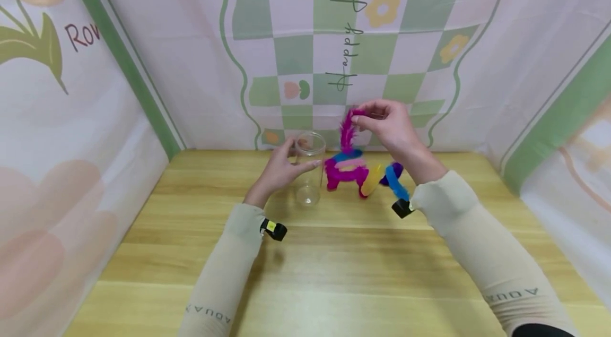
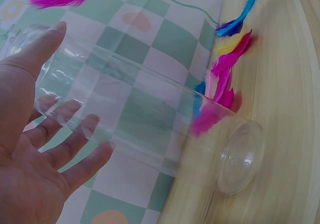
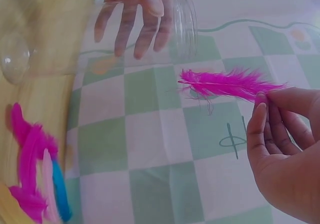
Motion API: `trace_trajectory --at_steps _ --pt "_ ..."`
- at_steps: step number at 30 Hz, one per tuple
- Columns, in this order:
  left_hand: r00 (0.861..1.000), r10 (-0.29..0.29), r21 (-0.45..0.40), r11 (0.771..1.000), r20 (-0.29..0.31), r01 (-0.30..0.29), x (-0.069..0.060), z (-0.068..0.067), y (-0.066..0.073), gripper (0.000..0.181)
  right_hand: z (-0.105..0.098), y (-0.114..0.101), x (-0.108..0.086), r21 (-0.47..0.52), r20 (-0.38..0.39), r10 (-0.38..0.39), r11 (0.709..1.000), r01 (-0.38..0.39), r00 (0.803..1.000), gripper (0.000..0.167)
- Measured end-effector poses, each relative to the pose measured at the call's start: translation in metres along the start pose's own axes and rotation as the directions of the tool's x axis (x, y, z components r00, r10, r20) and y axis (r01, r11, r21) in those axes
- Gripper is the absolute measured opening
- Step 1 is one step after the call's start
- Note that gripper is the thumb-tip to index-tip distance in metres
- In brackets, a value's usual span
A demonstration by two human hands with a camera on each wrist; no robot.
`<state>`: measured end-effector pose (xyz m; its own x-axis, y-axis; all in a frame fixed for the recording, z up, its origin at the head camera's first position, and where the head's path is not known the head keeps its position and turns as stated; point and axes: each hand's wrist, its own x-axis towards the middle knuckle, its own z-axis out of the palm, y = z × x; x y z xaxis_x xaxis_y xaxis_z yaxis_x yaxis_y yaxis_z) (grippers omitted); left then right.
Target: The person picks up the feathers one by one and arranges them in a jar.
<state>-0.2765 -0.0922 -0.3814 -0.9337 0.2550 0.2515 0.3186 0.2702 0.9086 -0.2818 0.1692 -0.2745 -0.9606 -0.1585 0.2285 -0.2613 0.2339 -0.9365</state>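
Note:
A clear, open-topped jar [image 1: 308,184] stands upright on the wooden table. My left hand [image 1: 280,171] holds it near the top, thumb on the near side and fingers around the far side, seen through the wall in the right wrist view. Above and right of the jar's mouth, my right hand [image 1: 390,127] pinches a magenta feather [image 3: 225,84] by one end between thumb and fingertips. The feather hangs down in the head view, apart from the jar. Inside the jar I see no feathers; the colours in the left wrist view show through its wall.
Right of the jar lie several loose feathers: magenta [image 1: 350,174], pink [image 1: 350,163], yellow [image 1: 372,180], blue [image 1: 396,182] and purple [image 2: 229,30]. A checkered cloth [image 1: 329,55] rises behind the wooden table [image 1: 324,273], and more printed cloth hangs at both sides.

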Motion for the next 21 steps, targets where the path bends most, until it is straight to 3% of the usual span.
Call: trace_trajectory --at_steps 8,21 --pt "1.0 -0.01 0.021 1.0 -0.01 0.01 -0.001 0.0 -0.001 0.058 0.006 -0.007 0.002 0.078 -0.022 -0.033 0.996 0.034 0.999 0.021" --pt "1.0 -0.007 0.016 1.0 -0.002 0.007 0.001 -0.001 -0.001 0.066 0.018 -0.017 0.005 0.123 -0.057 -0.082 0.988 0.089 0.995 0.019"
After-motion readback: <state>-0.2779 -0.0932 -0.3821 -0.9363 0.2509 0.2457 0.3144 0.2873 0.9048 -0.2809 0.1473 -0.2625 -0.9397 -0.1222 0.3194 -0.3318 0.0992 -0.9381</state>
